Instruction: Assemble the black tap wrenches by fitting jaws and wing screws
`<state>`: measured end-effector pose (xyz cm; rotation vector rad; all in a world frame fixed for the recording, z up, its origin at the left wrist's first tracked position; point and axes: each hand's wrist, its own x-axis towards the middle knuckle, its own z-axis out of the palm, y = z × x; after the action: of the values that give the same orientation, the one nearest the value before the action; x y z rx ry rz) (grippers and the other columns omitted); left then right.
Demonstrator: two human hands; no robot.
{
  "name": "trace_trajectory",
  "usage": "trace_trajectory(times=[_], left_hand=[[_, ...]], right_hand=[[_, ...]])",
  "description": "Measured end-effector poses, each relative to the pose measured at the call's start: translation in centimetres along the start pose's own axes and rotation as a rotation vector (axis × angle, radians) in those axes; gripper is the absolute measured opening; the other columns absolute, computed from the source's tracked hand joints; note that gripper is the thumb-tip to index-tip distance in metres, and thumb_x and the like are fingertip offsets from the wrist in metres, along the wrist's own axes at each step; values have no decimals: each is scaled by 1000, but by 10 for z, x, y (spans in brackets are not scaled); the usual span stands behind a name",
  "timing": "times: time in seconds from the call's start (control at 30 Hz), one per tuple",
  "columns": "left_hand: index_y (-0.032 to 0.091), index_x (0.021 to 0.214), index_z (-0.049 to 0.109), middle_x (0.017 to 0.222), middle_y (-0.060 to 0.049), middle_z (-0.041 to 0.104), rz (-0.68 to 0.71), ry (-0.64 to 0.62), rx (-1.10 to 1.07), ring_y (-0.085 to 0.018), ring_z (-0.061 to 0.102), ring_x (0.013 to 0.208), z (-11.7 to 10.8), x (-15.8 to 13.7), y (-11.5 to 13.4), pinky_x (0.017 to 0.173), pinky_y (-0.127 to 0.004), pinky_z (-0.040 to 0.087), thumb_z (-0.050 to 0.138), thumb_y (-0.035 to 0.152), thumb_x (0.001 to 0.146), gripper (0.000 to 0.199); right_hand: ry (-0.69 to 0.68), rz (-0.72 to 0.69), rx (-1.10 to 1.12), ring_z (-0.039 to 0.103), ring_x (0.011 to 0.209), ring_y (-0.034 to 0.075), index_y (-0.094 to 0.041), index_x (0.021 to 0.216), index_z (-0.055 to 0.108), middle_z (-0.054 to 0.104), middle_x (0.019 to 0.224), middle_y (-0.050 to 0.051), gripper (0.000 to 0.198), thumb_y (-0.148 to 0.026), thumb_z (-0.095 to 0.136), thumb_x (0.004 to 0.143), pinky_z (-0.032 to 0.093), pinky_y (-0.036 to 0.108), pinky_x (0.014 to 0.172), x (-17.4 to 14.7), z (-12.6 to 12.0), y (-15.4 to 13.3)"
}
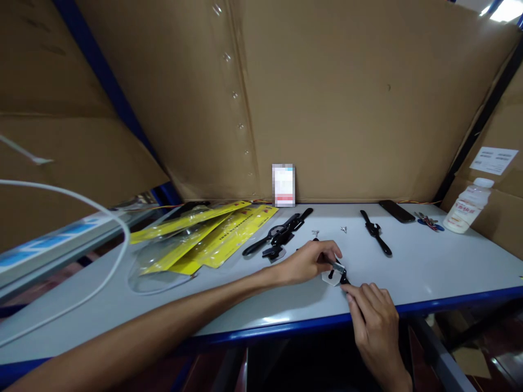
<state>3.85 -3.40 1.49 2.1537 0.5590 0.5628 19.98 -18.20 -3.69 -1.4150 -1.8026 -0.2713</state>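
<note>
A black spokeshave [345, 279] is between my two hands above the front part of the table. My right hand [373, 321] pinches its near handle with closed fingers. Curled over the tool's middle, my left hand [312, 258] has fingers and thumb closed at its grey metal part; they hide much of the body. A pale flat blade [330, 277] with a dark slot shows just below the left fingertips. Beyond that hand lie small silvery screws [315, 233] and another small screw [344, 230]. Further black spokeshaves [281, 233] lie piled left of my left hand.
One more spokeshave [375, 232] lies to the right. Yellow blister packs [220, 239] overlap on the left. At the back are a propped screen [283, 186], a dark phone [396, 211], keys [428, 221] and a white bottle [468, 207]. A white cable [122, 239] loops at left.
</note>
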Motion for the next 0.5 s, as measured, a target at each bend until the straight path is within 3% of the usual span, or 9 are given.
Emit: trace_trajectory(times=[0.17, 0.27, 0.37, 0.5], left_hand=[[17, 107, 61, 109, -9, 60, 287, 34, 451, -21, 57, 101, -1, -9, 11, 89, -36, 50, 55, 9, 89, 20], [16, 100, 64, 106, -10, 61, 372, -36, 571, -21, 57, 100, -4, -13, 13, 88, -34, 51, 51, 14, 96, 14], [16, 106, 65, 104, -10, 64, 438, -99, 680, -21, 60, 97, -9, -17, 9, 86, -33, 53, 55, 27, 98, 17], [16, 111, 66, 104, -10, 67, 537, -70, 801, -21, 64, 94, -12, -18, 1, 83, -33, 54, 58, 37, 98, 26]], right_hand=[[17, 5, -18, 58, 82, 17, -21, 117, 65, 69, 92, 4, 28, -17, 41, 103, 37, 34, 78, 0, 0, 1], [36, 28, -32, 58, 83, 18, -20, 115, 65, 69, 91, 4, 28, -18, 40, 104, 36, 34, 79, 0, 2, 2], [40, 43, -38, 57, 82, 19, -19, 115, 65, 69, 90, 4, 27, -18, 40, 104, 34, 34, 78, 0, 3, 3], [23, 36, -40, 57, 82, 19, -20, 118, 64, 69, 91, 4, 29, -18, 39, 104, 35, 34, 79, 0, 3, 4]])
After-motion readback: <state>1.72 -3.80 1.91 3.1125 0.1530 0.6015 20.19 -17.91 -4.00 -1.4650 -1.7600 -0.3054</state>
